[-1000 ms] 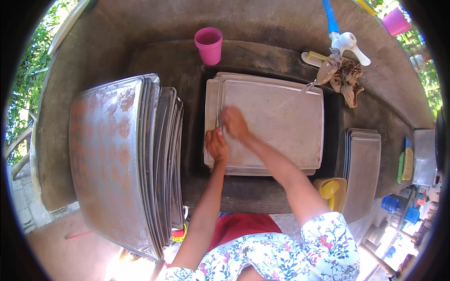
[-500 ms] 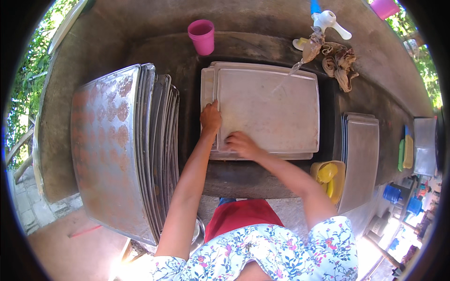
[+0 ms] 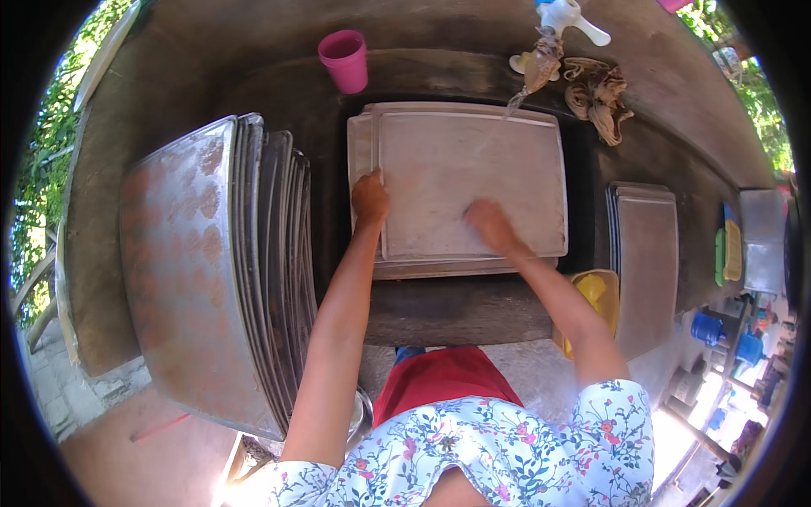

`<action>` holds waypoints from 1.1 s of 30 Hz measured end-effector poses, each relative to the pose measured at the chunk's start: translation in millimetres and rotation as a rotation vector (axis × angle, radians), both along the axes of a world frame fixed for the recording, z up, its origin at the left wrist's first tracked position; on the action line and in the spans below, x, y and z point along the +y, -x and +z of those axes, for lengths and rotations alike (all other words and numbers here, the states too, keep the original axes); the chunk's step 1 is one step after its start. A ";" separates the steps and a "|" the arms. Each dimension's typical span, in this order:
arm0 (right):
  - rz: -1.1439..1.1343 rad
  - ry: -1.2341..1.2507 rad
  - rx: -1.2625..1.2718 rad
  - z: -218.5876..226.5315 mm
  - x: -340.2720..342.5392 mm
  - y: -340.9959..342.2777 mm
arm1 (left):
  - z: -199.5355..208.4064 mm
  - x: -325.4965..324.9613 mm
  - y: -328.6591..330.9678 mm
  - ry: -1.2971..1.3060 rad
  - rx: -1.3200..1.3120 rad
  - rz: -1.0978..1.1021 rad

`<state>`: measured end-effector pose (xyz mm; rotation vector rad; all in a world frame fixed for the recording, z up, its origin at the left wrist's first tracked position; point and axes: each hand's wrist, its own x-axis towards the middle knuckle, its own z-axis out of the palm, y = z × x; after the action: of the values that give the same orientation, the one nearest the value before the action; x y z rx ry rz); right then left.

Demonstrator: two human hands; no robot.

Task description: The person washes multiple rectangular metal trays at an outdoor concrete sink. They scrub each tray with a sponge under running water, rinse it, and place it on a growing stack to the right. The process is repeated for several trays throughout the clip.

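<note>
A wide grey metal baking tray (image 3: 439,169) lies on top of other trays over the dark sink basin (image 3: 585,198), its rim toward me. My left hand (image 3: 370,199) grips its left edge, fingers wrapped round the rim. Over the right half of the same tray is my right hand (image 3: 490,226), smeared by motion. Its fingers are too blurred to show whether they hold anything. A thin stream of water falls from the wrapped spout (image 3: 541,66) of a white tap (image 3: 573,19) at the tray's far edge.
Many stained trays (image 3: 182,262) stand in a leaning stack at left; fewer trays (image 3: 646,262) lean at right. A pink cup (image 3: 345,63) sits on the back ledge, a brown rag (image 3: 601,100) beside the tap. A yellow tub (image 3: 610,325) stands near my right forearm.
My right hand has swept rightward from the tray's near-left part to its right half. My left hand stays on the left edge. The whole view has shifted slightly.
</note>
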<state>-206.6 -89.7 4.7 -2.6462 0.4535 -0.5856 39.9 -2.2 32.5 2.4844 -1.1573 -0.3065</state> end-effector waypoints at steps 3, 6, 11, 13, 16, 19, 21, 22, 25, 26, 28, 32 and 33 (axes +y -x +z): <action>-0.592 -0.044 -0.084 -10.7 -25.3 -12.2 | -6.5 0.5 8.6 0.016 -0.047 0.056; -0.328 0.165 0.012 -34.9 1.3 -67.5 | -18.5 12.4 33.0 0.123 -0.142 0.120; -0.523 0.228 0.046 -19.4 58.0 -18.7 | -28.4 20.4 56.6 0.160 -0.306 0.164; -0.953 -0.709 0.108 21.5 19.5 39.2 | -28.7 20.1 57.2 0.147 -0.253 0.155; -0.978 0.272 0.041 -9.4 -52.4 88.9 | -28.4 18.6 55.1 0.144 -0.258 0.159; -0.860 -0.164 -0.028 -7.5 -96.2 42.3 | -30.8 17.9 55.3 0.117 -0.281 0.171; -0.675 0.076 0.061 -13.3 -73.0 -2.6 | -33.5 17.7 55.6 0.120 -0.293 0.175; -0.630 0.112 0.077 -11.3 -53.8 -10.3 | -34.5 17.2 55.6 0.128 -0.311 0.184; -0.864 -0.374 -0.076 -6.1 11.0 19.4 | -35.8 16.5 54.5 0.121 -0.349 0.165; -0.882 -0.071 0.011 -13.6 15.5 51.6 | -36.1 16.9 53.9 0.120 -0.356 0.162; -1.012 0.192 0.167 -16.3 -2.8 107.0 | -37.5 18.2 53.7 0.122 -0.354 0.157; -1.022 0.242 0.205 -13.9 -135.3 118.5 | -39.2 18.5 52.3 0.134 -0.341 0.144; -0.951 0.233 0.227 -13.1 -171.0 101.0 | -39.1 17.7 52.0 0.124 -0.334 0.148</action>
<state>-307.6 -260.7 -8.4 -2.5865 1.8466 -0.6077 -12.1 15.6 -6.6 2.5539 -1.0667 0.2239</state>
